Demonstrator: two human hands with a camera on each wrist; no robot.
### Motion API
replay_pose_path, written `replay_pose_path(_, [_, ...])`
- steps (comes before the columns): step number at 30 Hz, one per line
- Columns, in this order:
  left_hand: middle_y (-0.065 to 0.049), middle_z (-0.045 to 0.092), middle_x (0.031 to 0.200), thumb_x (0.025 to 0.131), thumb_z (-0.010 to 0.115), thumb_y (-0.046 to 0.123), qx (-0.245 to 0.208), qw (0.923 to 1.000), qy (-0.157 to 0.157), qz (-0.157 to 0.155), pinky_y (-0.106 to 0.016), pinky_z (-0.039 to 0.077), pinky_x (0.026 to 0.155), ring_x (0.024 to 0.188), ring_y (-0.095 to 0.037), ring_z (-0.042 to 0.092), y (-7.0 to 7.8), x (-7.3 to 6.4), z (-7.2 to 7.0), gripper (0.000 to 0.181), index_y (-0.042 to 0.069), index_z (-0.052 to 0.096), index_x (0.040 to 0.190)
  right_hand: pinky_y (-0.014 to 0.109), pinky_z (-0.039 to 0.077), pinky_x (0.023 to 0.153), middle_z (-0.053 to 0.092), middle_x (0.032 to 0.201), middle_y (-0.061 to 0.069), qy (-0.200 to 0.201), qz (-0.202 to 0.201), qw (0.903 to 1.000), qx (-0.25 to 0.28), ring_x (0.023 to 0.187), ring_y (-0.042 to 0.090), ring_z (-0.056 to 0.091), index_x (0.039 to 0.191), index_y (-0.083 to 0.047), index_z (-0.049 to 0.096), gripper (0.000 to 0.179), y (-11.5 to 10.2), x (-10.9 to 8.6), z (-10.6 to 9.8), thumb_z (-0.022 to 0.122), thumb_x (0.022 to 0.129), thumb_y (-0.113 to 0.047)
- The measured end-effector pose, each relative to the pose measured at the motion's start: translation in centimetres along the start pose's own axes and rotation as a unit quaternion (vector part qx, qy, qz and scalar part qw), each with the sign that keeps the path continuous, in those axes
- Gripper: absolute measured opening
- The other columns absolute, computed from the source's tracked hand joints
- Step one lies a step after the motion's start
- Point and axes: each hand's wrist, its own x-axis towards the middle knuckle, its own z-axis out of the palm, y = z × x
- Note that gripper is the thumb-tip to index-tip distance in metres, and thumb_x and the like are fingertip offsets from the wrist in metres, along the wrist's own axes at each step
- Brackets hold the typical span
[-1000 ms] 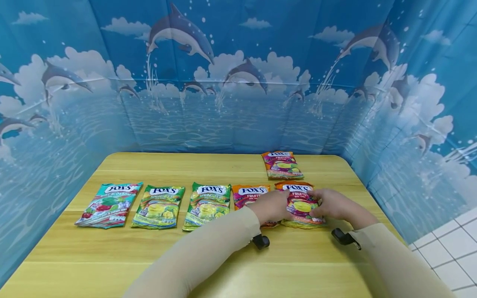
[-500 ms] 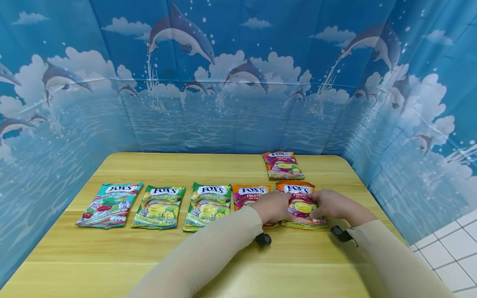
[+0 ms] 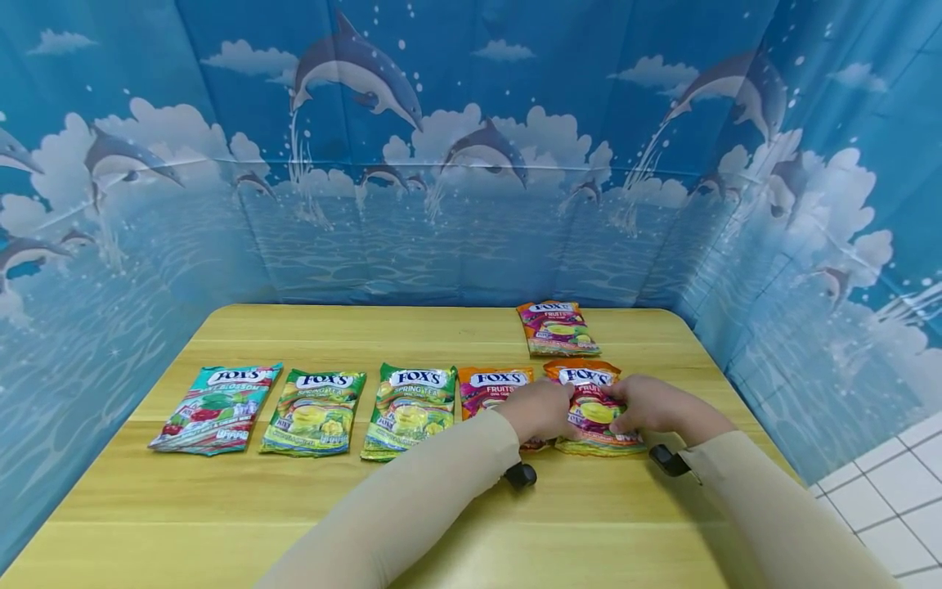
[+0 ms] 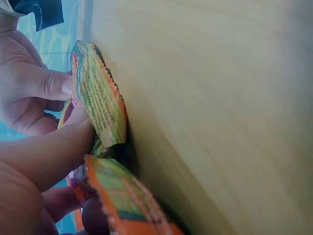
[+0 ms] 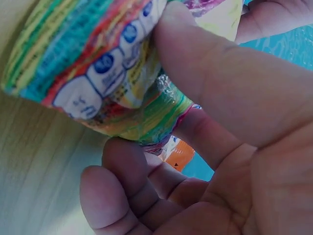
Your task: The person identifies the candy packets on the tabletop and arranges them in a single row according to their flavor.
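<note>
I see both forearms extended forward in smooth beige fabric sleeves (image 3: 412, 491), the left hand (image 3: 540, 407) and right hand (image 3: 655, 405) turned inward, pinching opposite sides of a crinkled, rectangular orange-and-purple plastic candy bag (image 3: 591, 415). It sits on the yellow wood-grain table (image 3: 589, 540), right of a matching bag (image 3: 495, 386).

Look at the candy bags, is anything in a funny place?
Yes: one orange-and-purple bag lies alone near the back edge of the table, behind the other five, which make a row. I see nothing spilled.
</note>
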Motion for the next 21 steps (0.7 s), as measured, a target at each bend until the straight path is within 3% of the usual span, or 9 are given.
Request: replay_pose_path(21, [0.011, 0.053, 0.159, 0.092, 0.076, 0.057, 0.014, 0.9999, -0.007, -0.005, -0.033, 0.048, 0.116, 0.148, -0.012, 0.048, 0.25, -0.03, -0.19, 0.082, 0.03, 0.044, 0.162, 0.06, 0.05, 0.107, 0.061, 0.141, 0.032, -0.007, 0.0, 0.9999, 0.01, 0.127, 0.044, 0.061, 0.147, 0.007, 0.055, 0.07, 0.35, 0.29, 0.02, 0.084, 0.091, -0.022])
